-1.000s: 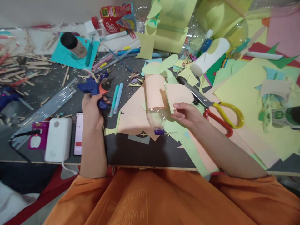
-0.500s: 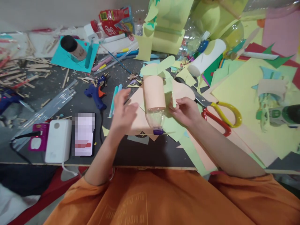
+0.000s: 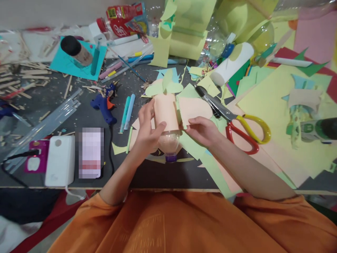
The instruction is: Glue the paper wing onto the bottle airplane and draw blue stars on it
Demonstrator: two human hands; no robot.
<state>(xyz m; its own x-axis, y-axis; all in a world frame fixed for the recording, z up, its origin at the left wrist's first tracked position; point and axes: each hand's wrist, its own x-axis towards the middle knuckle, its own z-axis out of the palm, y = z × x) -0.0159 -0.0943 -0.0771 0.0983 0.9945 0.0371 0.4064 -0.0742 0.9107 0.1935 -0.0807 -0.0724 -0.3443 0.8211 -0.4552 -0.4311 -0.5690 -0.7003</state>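
A clear plastic bottle with a purple cap points toward me, its body wrapped in peach paper. Green leaf-shaped paper pieces top its far end. My left hand is closed round the left side of the wrapped bottle, thumb on top. On the other side, my right hand pinches the near edge of a rounded peach paper piece with a green strip along its inner edge. That strip lies right against the bottle; whether it is stuck there I cannot tell.
Scissors with yellow and red handles lie right of my right hand. Left are a blue glue gun, two markers, a phone and a white power bank. Paper sheets cover the right side.
My left hand has gone from open beside the bottle to gripping it. The bottle has shifted left and slightly nearer. My right hand still holds the peach piece, now more fully in view.
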